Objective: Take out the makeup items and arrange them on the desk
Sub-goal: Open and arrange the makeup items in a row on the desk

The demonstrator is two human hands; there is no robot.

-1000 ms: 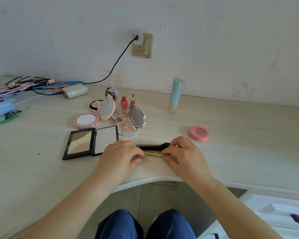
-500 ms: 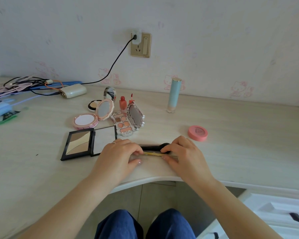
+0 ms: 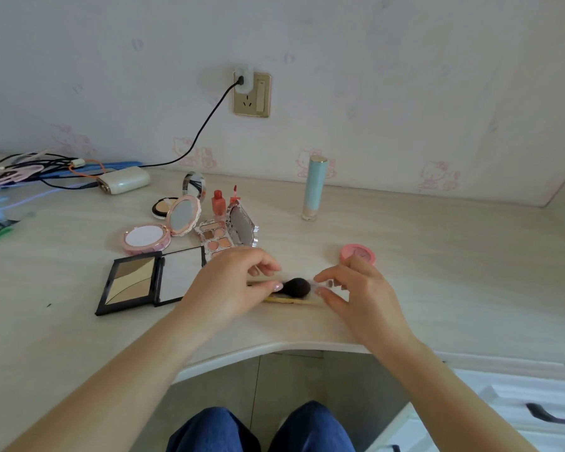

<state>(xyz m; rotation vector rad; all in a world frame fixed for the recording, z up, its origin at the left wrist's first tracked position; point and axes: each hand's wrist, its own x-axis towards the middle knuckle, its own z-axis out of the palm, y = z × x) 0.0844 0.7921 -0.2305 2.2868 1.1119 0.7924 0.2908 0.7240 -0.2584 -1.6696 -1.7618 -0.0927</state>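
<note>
Black round-headed makeup brush [image 3: 296, 286] now uncovered on pale wooden worktop [image 3: 437, 272]; left hand [image 3: 229, 288] and right hand [image 3: 356, 288] lifted, fingers loosely spread; placement judged done.

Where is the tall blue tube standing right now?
In the head view, the tall blue tube stands upright near the wall, right of the open palettes, behind the pink round compact.

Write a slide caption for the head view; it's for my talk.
Both hands, left and right, hover over a dark makeup brush on the desk.
</note>
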